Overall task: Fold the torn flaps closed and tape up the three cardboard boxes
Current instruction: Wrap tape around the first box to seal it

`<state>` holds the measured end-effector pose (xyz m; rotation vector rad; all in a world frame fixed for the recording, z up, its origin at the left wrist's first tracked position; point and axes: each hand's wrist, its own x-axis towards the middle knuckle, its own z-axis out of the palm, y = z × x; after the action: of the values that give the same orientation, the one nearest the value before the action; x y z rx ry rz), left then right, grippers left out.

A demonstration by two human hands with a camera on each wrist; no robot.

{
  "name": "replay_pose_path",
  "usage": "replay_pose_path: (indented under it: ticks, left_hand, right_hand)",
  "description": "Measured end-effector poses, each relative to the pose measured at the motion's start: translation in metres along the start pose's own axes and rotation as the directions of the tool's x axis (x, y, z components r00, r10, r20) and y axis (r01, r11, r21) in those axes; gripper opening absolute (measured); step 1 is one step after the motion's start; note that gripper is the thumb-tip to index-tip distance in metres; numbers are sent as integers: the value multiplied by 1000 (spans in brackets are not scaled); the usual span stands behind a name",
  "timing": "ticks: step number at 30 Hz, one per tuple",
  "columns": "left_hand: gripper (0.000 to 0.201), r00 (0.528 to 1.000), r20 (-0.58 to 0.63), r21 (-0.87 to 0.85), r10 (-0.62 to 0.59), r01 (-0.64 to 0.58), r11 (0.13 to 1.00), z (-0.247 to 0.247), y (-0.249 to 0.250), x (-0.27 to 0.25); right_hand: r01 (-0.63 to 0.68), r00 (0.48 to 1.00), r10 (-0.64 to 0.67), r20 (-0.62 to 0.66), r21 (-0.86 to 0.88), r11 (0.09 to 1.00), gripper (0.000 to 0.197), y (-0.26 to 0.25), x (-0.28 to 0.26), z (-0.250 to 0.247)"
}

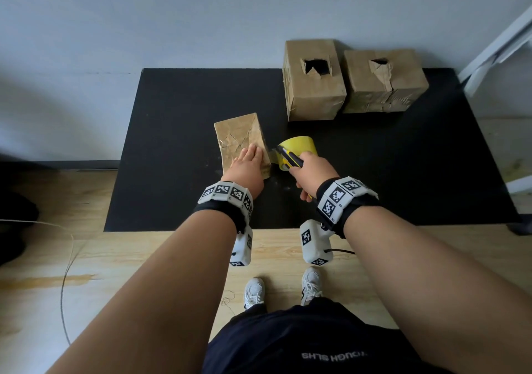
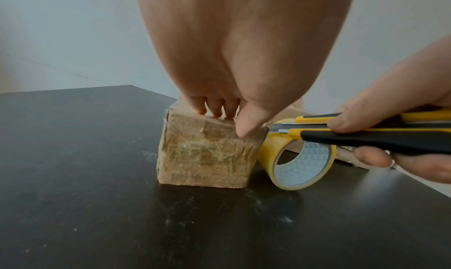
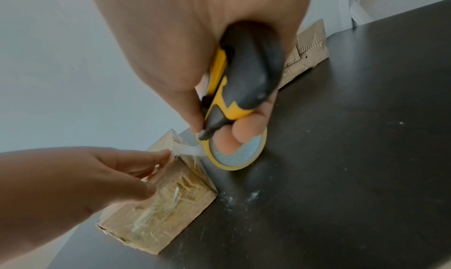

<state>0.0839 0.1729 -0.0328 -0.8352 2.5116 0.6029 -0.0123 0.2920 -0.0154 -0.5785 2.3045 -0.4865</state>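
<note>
A small cardboard box (image 1: 239, 139) (image 2: 207, 153) (image 3: 165, 202) wrapped in clear tape stands near the middle of the black mat (image 1: 178, 172). My left hand (image 1: 247, 163) (image 2: 219, 111) (image 3: 102, 176) presses flat on its top with straight fingers. Right beside it, my right hand (image 1: 309, 169) (image 2: 390, 138) (image 3: 219, 122) grips a yellow and black utility knife (image 1: 289, 158) (image 2: 354, 134) (image 3: 234, 92). The knife's tip sits at a clear tape strip (image 3: 192, 149) running from the box to the yellow tape roll (image 1: 299, 146) (image 2: 300, 161) (image 3: 239, 153).
Two larger cardboard boxes (image 1: 313, 80) (image 1: 383, 80) with torn holes in their tops stand at the mat's back right. A white frame (image 1: 495, 48) leans at the far right. Wooden floor and my shoes (image 1: 253, 293) lie in front.
</note>
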Motion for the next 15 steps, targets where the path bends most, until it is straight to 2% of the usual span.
replay_pose_path:
  ticks: [3,7,12,15]
  left_hand:
    - [79,1000,3,-5,2,-2,1000,1,0,0]
    - [79,999,32,-4,-2,2,1000,-1,-1,2]
    - [79,998,67,11,-15,14,1000,-4,1,7]
    - [79,997,80,0,-21,21,1000,-6,1,9]
  right_hand:
    - [8,999,-10,52,41,999,31,0,-1,3]
    - [19,996,-23,92,44,999,24,-6,-2,9]
    - [-44,990,44,134,2,999,27,-12,-2,5]
    - [-50,986,44,158,32,998,18,-5,-4,-2]
